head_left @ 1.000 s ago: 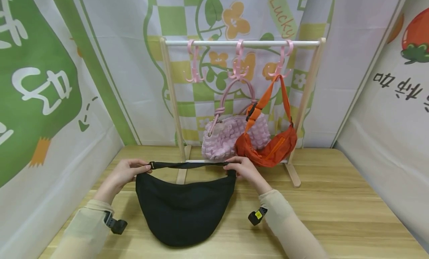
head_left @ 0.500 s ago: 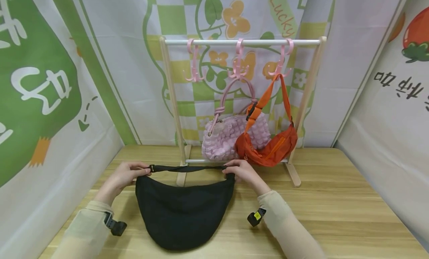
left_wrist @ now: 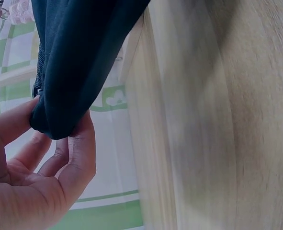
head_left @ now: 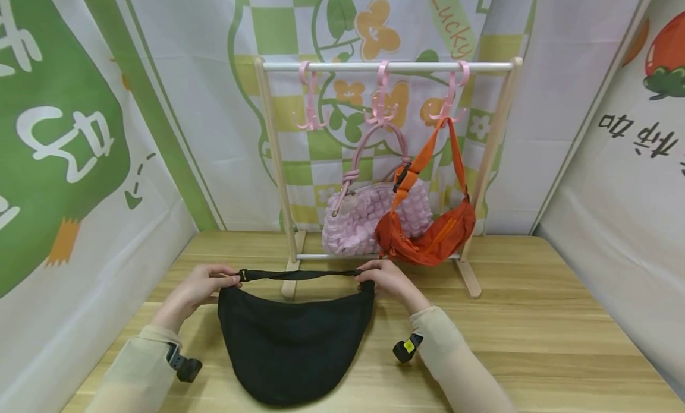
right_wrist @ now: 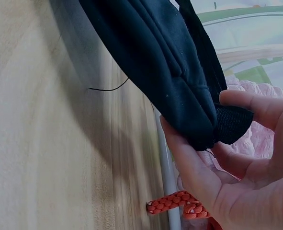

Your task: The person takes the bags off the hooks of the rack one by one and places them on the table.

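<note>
A black half-moon bag (head_left: pixel 294 344) is held up by its two top corners, with its curved bottom towards the person. Its narrow strap (head_left: pixel 299 275) stretches across the top between the hands. At the left corner, my left hand (head_left: pixel 199 289) pinches the bag by the strap's buckle; in the left wrist view, thumb and fingers (left_wrist: pixel 81 153) grip the fabric end. My right hand (head_left: pixel 389 282) pinches the opposite corner, and the right wrist view shows webbing (right_wrist: pixel 232 123) folded beside its thumb. A loose thread (right_wrist: pixel 107 89) hangs from the bag there.
Behind the bag stands a wooden rack with a white top bar (head_left: pixel 342 68) and three pink hooks. From the middle hook hangs a pink puffy handbag (head_left: pixel 353 223), and from the right one an orange waist bag (head_left: pixel 428 240). The left hook (head_left: pixel 310 113) bears nothing. Printed fabric walls enclose the wooden table (head_left: pixel 535 341).
Both hands have drawn the black bag slightly down and towards the person, away from the rack. Their grip on its corners stays the same. The hanging bags have not moved.
</note>
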`<state>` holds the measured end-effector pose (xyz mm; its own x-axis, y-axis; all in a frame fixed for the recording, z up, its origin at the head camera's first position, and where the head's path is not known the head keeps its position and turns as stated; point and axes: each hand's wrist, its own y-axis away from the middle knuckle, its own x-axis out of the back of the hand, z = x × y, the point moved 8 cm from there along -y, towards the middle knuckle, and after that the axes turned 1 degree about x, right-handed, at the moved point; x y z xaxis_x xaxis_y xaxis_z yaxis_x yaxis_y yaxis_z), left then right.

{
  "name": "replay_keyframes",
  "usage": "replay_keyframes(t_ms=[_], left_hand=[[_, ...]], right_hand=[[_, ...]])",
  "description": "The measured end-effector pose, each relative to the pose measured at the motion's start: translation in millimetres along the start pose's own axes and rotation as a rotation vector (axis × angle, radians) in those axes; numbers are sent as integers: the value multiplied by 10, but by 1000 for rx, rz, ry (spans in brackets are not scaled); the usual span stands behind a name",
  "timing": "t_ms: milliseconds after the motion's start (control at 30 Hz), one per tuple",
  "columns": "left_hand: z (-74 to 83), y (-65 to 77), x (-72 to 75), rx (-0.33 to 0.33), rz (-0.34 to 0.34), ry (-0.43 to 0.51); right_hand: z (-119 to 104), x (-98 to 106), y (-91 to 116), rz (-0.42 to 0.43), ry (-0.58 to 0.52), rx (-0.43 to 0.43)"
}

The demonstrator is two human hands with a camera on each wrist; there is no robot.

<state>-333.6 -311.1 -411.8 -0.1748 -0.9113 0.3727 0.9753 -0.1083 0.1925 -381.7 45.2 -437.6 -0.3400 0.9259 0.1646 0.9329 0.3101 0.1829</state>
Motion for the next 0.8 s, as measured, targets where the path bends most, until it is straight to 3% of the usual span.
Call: replay_keyframes(t_ms=[300, 800], left_hand=[[-71, -3, 5, 26, -2, -17], [-165, -9, 65, 63, 2, -23]], right_hand=[[30, -66, 20, -51, 22, -32], [115, -100, -38, -35, 89, -85]])
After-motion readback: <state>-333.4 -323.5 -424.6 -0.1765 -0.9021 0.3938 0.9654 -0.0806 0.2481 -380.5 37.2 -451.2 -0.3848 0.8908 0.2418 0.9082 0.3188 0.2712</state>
